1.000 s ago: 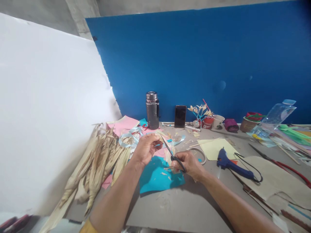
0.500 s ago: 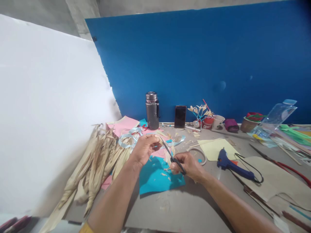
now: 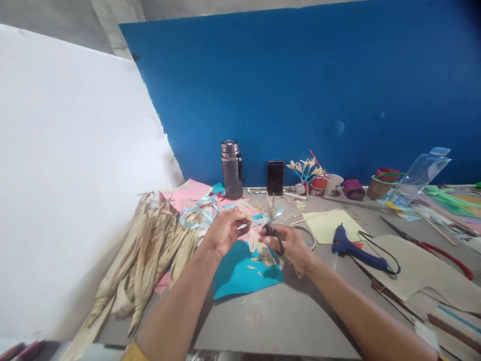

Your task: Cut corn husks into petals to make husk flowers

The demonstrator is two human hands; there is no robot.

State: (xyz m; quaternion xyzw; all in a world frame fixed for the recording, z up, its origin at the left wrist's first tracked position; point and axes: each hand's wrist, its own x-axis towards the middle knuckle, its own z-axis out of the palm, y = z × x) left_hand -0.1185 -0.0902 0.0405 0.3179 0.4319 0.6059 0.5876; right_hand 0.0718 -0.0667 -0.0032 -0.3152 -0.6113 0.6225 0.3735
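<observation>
Scissors (image 3: 271, 225): 1, right hand (image 3: 291, 245) | husk strip (image 3: 245, 219): 1, left hand (image 3: 224, 231)

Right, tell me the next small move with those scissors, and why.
Probably tip the scissors back toward the husk strip pinched in the left hand. The right hand holds the blades pointing up, beside the strip and not on it, over the blue paper.

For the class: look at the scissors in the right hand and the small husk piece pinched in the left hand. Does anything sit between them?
Nothing visible does. The scissors point up in the right hand, beside the husk piece in the left hand.
</observation>
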